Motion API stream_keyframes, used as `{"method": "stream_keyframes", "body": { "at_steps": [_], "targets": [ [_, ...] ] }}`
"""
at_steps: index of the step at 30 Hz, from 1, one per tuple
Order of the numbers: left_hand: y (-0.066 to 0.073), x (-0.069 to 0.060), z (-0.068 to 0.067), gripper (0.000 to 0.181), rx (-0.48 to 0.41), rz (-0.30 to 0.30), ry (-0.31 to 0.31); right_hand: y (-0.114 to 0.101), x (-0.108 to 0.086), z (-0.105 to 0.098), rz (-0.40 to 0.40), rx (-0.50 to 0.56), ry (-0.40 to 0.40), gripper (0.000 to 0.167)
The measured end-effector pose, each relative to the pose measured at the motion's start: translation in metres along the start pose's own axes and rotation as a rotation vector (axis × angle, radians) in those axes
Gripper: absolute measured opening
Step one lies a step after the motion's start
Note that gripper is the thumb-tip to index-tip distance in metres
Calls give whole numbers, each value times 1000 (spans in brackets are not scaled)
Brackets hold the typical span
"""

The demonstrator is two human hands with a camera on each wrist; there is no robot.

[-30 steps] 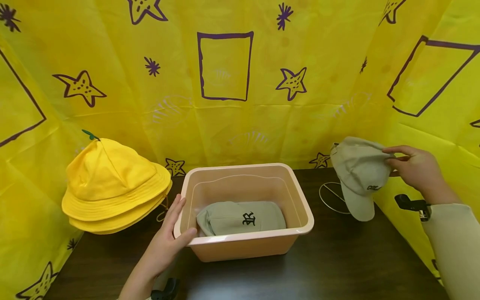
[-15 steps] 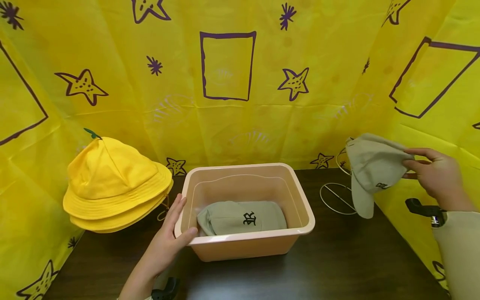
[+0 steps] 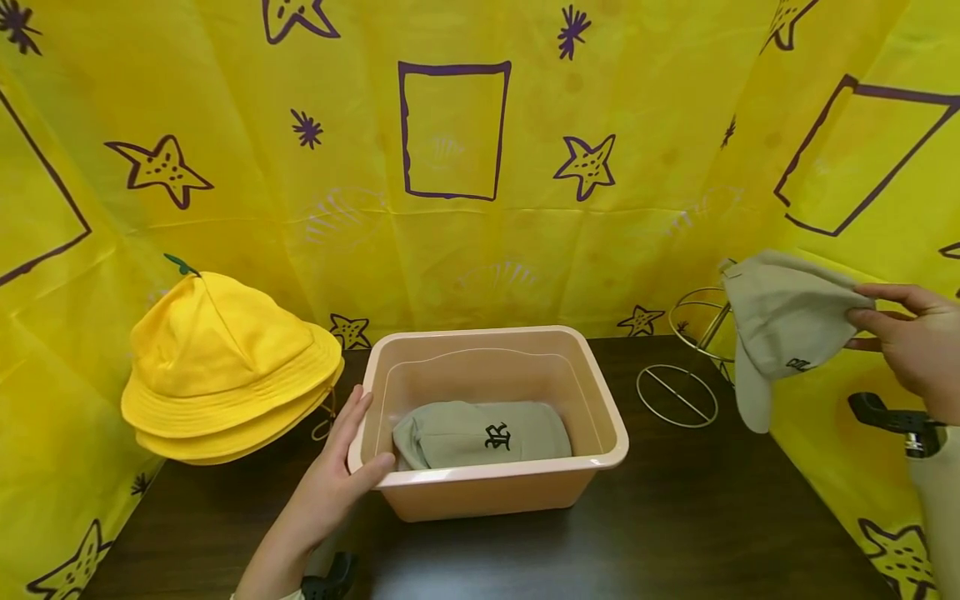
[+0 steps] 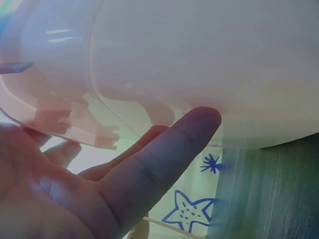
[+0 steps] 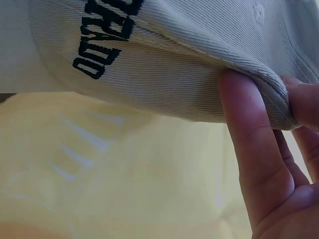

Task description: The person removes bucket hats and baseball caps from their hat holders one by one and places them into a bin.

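In the head view, my right hand pinches a pale grey-green baseball cap by its crown, thumb against fingers. Its brim hangs down and dark lettering shows in the right wrist view. The cap is off to the right of a wire stand. My left hand rests on the left front corner of a peach plastic basin, its fingers and thumb fairly straight against it. Inside the basin lies a second baseball cap in the same colour, marked with a black letter.
Stacked yellow bucket hats stand at the left, the top one with a green sprout. A dark wooden table lies below. Yellow patterned cloth encloses the back and sides.
My right hand has carried the cap up and to the right, off the wire stand, which now shows more fully. My left hand and the basin have stayed in place.
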State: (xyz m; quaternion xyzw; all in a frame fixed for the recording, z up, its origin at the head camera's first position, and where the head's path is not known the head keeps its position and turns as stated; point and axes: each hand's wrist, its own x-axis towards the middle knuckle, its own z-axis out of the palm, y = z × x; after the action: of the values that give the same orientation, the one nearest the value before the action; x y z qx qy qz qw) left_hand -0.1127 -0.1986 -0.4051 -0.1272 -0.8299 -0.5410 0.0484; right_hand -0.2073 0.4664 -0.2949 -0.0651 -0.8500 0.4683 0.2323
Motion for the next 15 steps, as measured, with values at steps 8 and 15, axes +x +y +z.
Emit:
{"method": "stream_keyframes", "body": {
  "at_steps": [8, 15],
  "targets": [
    [-2, 0, -1, 80, -2, 13, 1, -18, 12, -14, -202, 109, -15, 40],
    [-2, 0, -1, 80, -3, -2, -5, -51, 16, -21, -274, 31, -11, 45]
  ]
}}
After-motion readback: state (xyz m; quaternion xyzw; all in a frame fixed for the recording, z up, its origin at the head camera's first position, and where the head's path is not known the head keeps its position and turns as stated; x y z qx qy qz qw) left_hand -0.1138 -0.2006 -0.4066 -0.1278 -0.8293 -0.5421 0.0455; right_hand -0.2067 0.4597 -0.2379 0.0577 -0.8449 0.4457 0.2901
